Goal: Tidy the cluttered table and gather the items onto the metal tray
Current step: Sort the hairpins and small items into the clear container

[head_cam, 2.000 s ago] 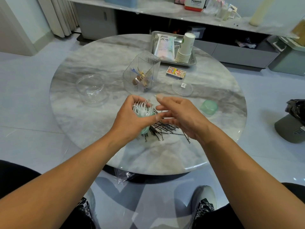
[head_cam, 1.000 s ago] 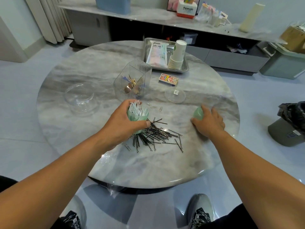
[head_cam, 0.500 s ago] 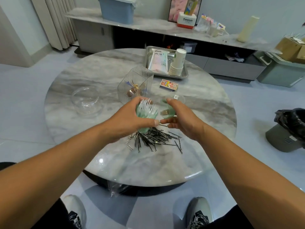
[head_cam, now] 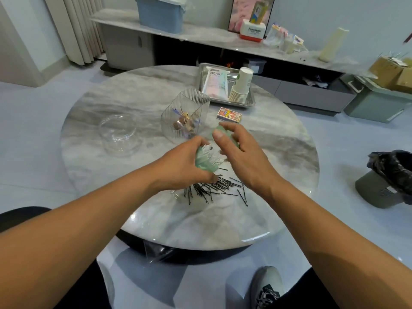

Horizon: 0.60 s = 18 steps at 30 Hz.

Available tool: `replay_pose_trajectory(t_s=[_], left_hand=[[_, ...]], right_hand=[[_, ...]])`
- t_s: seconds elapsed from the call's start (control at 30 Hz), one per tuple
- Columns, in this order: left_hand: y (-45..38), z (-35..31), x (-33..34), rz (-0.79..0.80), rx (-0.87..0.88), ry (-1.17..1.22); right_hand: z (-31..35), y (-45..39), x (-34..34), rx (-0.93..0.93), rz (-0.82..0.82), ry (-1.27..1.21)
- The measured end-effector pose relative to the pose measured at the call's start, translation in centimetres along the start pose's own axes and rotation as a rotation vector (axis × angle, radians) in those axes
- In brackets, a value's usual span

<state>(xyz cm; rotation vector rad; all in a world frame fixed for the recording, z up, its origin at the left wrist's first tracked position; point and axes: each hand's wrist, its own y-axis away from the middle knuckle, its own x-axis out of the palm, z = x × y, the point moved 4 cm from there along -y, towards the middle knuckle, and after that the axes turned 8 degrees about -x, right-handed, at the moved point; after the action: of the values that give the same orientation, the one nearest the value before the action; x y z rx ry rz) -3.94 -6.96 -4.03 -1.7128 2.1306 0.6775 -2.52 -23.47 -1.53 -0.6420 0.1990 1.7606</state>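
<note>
Soft even daylight, motion-blurred hands, wide-angle edge bending

The tabletop [head_cam: 111, 103] is seen as polished grey-veined marble, glossy enough to carry reflections near its front edge. The tray [head_cam: 250, 101] is made of brushed, shiny metal. The stacked cups [head_cam: 242, 85] look like matt paper, and the packet [head_cam: 215, 82] beside them has a smooth, slightly glossy plastic wrap. The ribbed container [head_cam: 185, 114] and the bowl [head_cam: 118, 132] are shown as clear, glossy plastic or glass. The hairpins [head_cam: 214, 188] are thin black metal. The small jar [head_cam: 206, 163] is seen as pale green translucent plastic.
</note>
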Motion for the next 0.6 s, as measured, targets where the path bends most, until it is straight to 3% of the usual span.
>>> replay_pose_trajectory(t_s=[0.23,0.4,0.6], left_hand=[[-0.6,-0.7,0.8,0.039,0.025,0.234],[-1.0,-0.5,0.7,-0.02,-0.024,0.325],[-1.0,-0.6,0.3,-0.082,0.01,0.358]], right_hand=[[1.9,0.4,0.6,-0.439,-0.021,0.456],[1.2,0.1,0.8,-0.36,-0.005,0.468],[0.5,-0.4,0.5,-0.224,-0.031,0.297]])
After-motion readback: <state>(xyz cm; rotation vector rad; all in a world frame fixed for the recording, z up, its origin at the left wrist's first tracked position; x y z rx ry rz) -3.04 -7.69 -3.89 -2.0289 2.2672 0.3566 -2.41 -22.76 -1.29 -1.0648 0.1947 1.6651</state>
